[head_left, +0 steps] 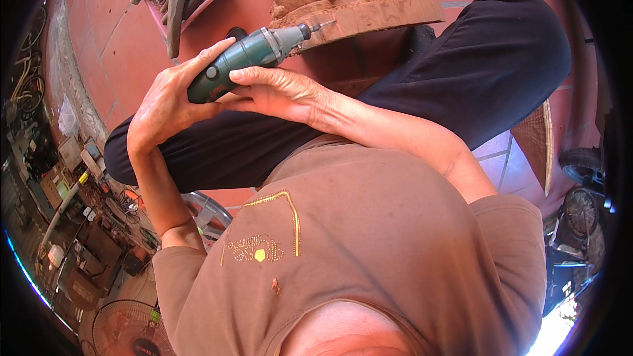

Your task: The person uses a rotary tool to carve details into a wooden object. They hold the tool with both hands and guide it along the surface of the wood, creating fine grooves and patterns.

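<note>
1. two bare hands on one tool: the left hand (165, 95) curls around the back of a green rotary tool (244, 56), its index finger stretched along the casing, while the right hand (283, 95) pinches the body between its thumb and partly hidden fingers.
2. the slim bit (318, 27) points at the base of a reddish wood carving (356, 0), beyond the hands; whether the two touch cannot be told.
3. good practice, by the look of it: a firm two-handed grip, wrists braced, light strokes along the grain, and fingers well behind the bit.
4. the dark trousers (488, 53) lie near the work, so loose cloth is probably best kept away from anything spinning.
5. lettering in view: stud-like script and a yellow motif on the brown shirt (395, 224), a small reddish mark on the tool, too faint to read, and pale print on the hub of a fan (132, 329).
</note>
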Demonstrator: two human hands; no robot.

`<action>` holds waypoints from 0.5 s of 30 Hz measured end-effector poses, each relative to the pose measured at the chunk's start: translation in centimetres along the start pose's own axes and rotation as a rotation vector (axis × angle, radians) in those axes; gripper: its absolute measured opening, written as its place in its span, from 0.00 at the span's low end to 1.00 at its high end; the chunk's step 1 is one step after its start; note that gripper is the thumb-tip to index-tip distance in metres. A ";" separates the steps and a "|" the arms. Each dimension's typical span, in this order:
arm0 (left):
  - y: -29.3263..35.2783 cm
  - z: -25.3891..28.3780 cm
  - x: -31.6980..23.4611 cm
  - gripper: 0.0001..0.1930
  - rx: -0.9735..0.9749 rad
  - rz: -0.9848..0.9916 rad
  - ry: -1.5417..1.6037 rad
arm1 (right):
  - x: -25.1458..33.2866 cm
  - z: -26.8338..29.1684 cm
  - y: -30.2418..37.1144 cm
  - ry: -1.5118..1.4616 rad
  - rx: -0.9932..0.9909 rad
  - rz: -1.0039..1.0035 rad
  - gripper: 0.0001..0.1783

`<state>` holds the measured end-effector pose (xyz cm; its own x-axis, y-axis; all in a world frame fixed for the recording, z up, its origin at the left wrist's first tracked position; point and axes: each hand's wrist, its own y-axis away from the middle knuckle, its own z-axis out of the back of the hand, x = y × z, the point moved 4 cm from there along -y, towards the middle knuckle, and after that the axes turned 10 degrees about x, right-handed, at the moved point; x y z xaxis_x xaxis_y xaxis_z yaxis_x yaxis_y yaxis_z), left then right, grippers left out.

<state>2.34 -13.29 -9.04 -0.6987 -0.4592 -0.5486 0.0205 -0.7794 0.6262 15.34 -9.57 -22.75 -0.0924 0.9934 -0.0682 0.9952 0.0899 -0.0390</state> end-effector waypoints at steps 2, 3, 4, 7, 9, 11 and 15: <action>0.0 -0.2 0.0 0.44 -0.031 -0.053 -0.018 | -0.3 0.2 0.2 -0.005 -0.023 0.002 0.29; 0.0 -0.2 -0.1 0.44 -0.025 -0.053 -0.016 | -0.4 0.4 0.2 -0.008 -0.034 0.003 0.29; 0.0 -0.2 -0.1 0.44 -0.020 -0.050 -0.012 | -0.5 0.3 0.2 -0.039 -0.055 0.009 0.25; 0.1 -0.2 -0.2 0.46 0.031 0.003 0.013 | -0.5 0.0 0.3 -0.101 -0.097 0.021 0.18; 0.0 -0.2 -0.3 0.47 0.054 0.020 0.023 | -0.4 -0.2 0.5 -0.100 -0.099 0.023 0.18; 0.1 -0.2 -0.3 0.47 0.051 0.008 0.022 | -0.6 -0.1 0.5 -0.102 -0.097 0.024 0.17; 0.2 -0.3 -0.2 0.48 0.063 0.006 0.017 | -0.7 -0.4 1.0 -0.041 -0.032 0.015 0.27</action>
<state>2.75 -13.47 -8.98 -0.6861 -0.4718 -0.5538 -0.0207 -0.7483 0.6631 16.37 -10.11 -22.35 -0.0782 0.9909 -0.1093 0.9969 0.0780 -0.0062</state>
